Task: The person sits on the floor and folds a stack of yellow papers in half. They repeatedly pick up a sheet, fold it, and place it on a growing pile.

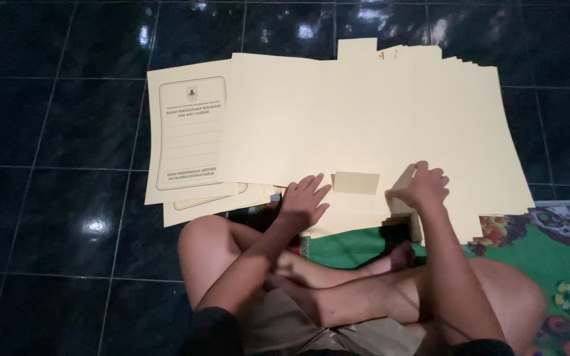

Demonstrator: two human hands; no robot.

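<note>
A wide stack of pale yellow card folders lies opened flat on the floor in front of my crossed legs. My left hand rests flat, fingers spread, on the near edge of the top sheet. My right hand pinches a small flap at that edge and holds it lifted. Between the two hands a rectangular flap lies folded flat onto the sheet. At the left, a folder cover with a printed frame and emblem sticks out from under the stack.
Glossy dark floor tiles surround the stack and reflect ceiling lights. A green patterned mat lies under my legs at the lower right. Another folder corner pokes out below the printed cover.
</note>
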